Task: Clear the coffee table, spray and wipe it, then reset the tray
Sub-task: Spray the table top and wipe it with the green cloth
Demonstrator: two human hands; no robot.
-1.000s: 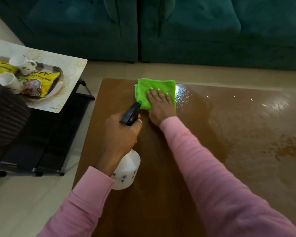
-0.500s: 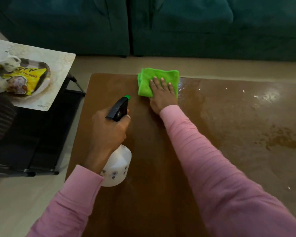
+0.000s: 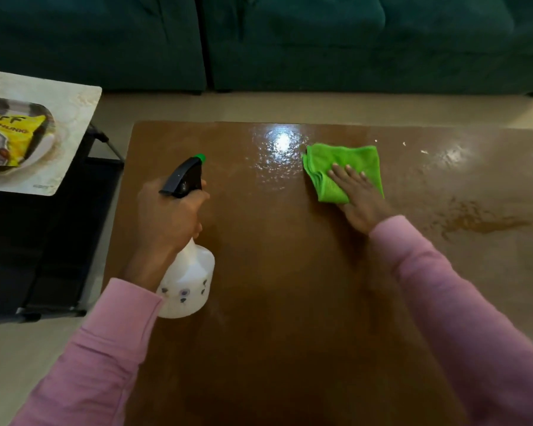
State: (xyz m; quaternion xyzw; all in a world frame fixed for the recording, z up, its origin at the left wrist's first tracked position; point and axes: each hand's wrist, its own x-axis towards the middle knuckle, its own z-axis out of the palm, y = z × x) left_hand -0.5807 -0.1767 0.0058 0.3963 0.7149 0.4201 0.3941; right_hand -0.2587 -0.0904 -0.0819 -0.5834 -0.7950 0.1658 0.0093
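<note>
Sleeves (image 3: 105, 348) in pink come in from the bottom edge, both arms reaching out over the brown surface (image 3: 290, 318). Left hand (image 3: 166, 216) first: its grip is wrapped tight round the neck of the spray bottle (image 3: 186, 281), white body low and near, dark trigger head and green nozzle tip pointing toward the far edge. Whether the bottle's base touches the surface, I can't tell. Over to the right hand (image 3: 362, 201), farther out: fingers straight and spread, grip closed on nothing, palm pressing flat on the folded green cloth (image 3: 345, 161), which lies on the surface near its far edge. Just left of the cloth, a wet patch (image 3: 277, 161) shines with bright glare. Right of the cloth, a few white specks (image 3: 424, 151), and nearer, a darker smear (image 3: 480, 224). Off to the left, a pale-topped side stand (image 3: 74, 124) carries the tray (image 3: 42, 110), a yellow snack packet (image 3: 13, 133) lying in it. Beyond that, a strip of pale floor (image 3: 259, 107), then a dark teal sofa (image 3: 351, 41).
</note>
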